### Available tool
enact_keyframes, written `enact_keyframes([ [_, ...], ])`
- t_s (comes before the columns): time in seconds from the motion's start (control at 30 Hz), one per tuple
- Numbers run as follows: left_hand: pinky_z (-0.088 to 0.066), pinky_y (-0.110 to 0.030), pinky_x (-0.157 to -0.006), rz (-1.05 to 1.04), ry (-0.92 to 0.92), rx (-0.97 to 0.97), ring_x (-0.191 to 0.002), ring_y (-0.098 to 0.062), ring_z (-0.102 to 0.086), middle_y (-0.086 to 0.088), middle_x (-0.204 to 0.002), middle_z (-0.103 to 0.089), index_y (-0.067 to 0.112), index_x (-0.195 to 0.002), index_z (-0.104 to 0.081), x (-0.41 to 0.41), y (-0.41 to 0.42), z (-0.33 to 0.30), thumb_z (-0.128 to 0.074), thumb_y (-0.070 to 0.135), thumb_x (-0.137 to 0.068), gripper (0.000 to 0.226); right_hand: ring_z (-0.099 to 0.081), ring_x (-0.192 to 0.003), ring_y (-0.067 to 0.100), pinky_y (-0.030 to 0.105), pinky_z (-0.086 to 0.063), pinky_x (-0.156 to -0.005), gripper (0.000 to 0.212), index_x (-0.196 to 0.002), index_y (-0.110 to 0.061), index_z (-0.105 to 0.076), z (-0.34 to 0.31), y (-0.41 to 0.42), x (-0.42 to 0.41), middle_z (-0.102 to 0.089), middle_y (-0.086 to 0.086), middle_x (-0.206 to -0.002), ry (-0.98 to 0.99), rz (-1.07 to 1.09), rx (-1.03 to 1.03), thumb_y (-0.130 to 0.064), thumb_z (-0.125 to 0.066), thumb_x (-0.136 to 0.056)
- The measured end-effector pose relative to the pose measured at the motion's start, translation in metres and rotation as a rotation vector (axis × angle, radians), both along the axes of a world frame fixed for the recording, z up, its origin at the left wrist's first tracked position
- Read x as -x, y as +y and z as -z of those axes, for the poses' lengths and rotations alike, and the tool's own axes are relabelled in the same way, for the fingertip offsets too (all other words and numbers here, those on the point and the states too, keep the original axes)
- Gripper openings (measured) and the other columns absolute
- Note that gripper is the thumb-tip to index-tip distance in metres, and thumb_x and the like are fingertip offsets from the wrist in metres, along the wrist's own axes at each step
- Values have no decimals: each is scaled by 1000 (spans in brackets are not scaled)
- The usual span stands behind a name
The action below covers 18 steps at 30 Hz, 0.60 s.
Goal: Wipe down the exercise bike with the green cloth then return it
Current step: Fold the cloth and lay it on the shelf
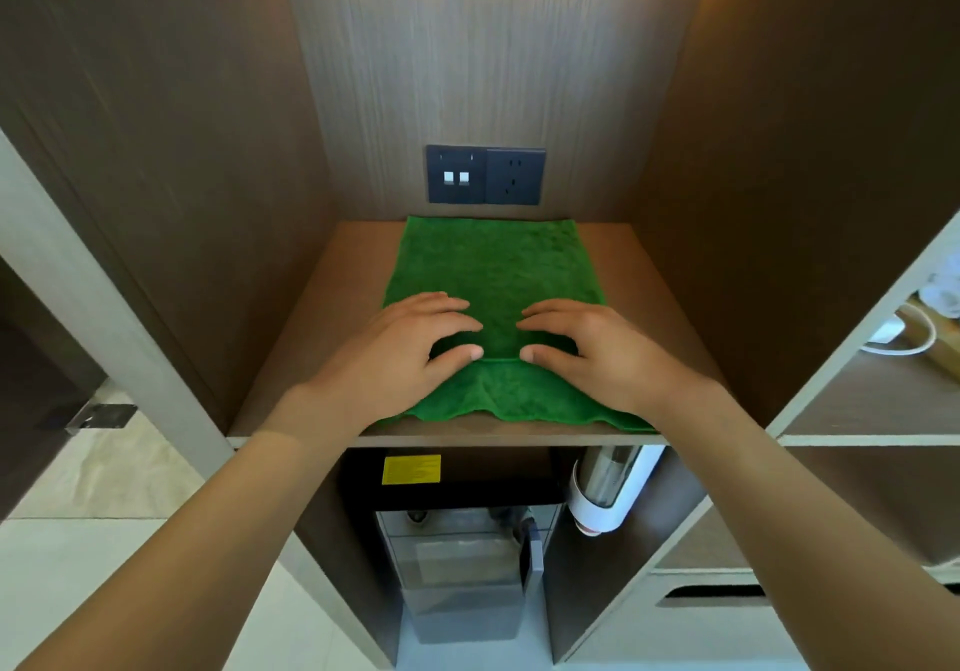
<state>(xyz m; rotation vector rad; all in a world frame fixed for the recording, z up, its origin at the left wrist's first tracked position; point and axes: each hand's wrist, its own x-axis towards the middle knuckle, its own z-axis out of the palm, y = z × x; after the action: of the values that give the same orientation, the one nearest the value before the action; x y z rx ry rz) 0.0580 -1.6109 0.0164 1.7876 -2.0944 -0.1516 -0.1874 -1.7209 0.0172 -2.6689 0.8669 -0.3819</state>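
The wooden niche's shelf point(322, 358) carries the green cloth point(493, 275), spread flat from just under the black socket and switch panel point(485, 175) on the back wall out to the shelf's front edge, with a fold line running across it near the front. Both hands rest on top of it side by side: the left hand point(410, 348) and the right hand point(587, 353) lie with fingers loosely arched, fingertips and thumbs pressing on the fabric at the fold, neither one clenched nor gathering it up. No exercise bike is in view, so whether the wiping is finished or not yet begun cannot be settled from this alone; the neat, flattened lay of the cloth would suit either picking it up or having put it back. Below the shelf stands a water dispenser point(467, 556) with a white cup holder point(605, 488) beside it; its yellow label point(411, 469) bears print too small to read. No brand name is legible anywhere.
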Motion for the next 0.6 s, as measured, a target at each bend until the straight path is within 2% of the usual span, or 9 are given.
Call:
enact_keyframes([
  [0.13, -52, -41, -102, 21, -103, 149, -122, -16, -61, 6, -127, -72, 25, -117, -78, 11, 7, 5, -71, 41, -96, 27, -65, -122, 15, 40, -54, -104, 29, -122, -20, -78, 7, 13, -2, -71, -5, -131, -63, -45, 134, -37, -70, -99],
  [0.23, -56, -40, -89, -8, -109, 182, -108, -17, -64, 8, -115, -74, 24, -109, -80, 12, 10, 6, -74, 31, -95, 16, -68, -112, 18, 43, -59, -90, 18, -113, -19, -80, 10, 14, -5, -73, -6, -121, -90, -35, 220, -24, -71, -98],
  [0.33, -58, -40, -79, -68, -121, 214, -103, -18, -66, 9, -112, -74, 25, -107, -78, 4, 12, 7, -73, 24, -96, 13, -68, -107, 19, 42, -60, -79, 16, -109, -21, -79, 9, 11, 0, -72, -7, -116, -97, 17, 281, -18, -68, -97],
  [0.6, -59, -40, -76, -207, -103, 231, -103, -15, -66, 14, -109, -72, 29, -101, -76, -19, 30, 11, -72, 23, -93, 11, -70, -99, 24, 43, -60, -74, 19, -105, -20, -79, 13, 1, 36, -73, -5, -107, -133, 181, 338, -10, -70, -90],
])
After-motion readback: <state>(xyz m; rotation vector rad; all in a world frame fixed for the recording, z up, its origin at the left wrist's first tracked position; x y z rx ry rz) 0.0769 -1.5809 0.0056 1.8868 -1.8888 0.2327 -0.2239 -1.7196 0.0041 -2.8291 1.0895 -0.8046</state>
